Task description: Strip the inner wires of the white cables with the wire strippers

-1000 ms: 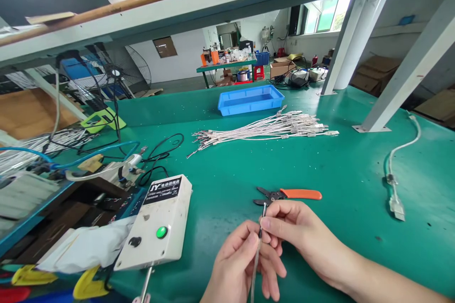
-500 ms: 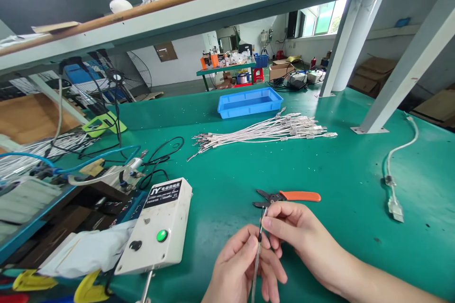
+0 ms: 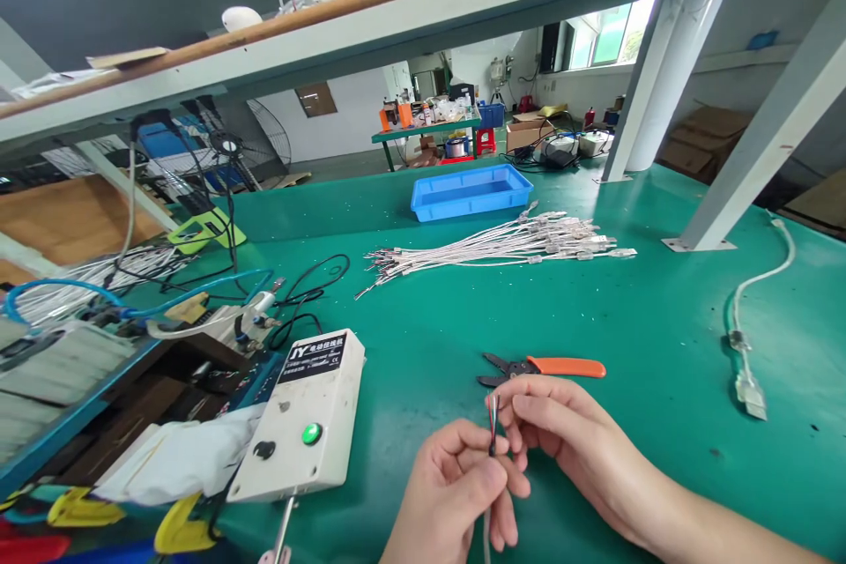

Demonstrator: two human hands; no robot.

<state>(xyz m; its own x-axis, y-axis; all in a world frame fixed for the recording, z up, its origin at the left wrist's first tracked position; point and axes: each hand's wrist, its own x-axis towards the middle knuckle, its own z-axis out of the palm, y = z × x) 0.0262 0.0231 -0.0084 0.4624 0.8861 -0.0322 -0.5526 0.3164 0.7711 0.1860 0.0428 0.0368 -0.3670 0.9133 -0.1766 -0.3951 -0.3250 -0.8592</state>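
My left hand (image 3: 466,485) pinches a thin pale cable (image 3: 487,522) near its stripped end, just below the black part. Several fine coloured wires (image 3: 493,414), among them red, green and white ones, stick up out of that end. My right hand (image 3: 561,427) is beside the wires with its fingers curled. Its index fingertip touches or nearly touches their tips, and its thumb stands apart from them. Just beyond my hands lies a wire stripper (image 3: 565,367) with orange handles and dark jaws, its jaws apart.
A bundle of white USB cables (image 3: 476,248) lies ahead, before a blue tray (image 3: 472,194). At left stands a white control box (image 3: 307,423) with a lit green button and a metal shaft. One cable (image 3: 750,388) lies at right, near a metal post (image 3: 760,106). A shelf (image 3: 397,13) crosses above.
My right thumb has drawn back from the wire ends, and the coloured wires now show separately. My left thumb has shifted over the cable. The view has turned slightly left.
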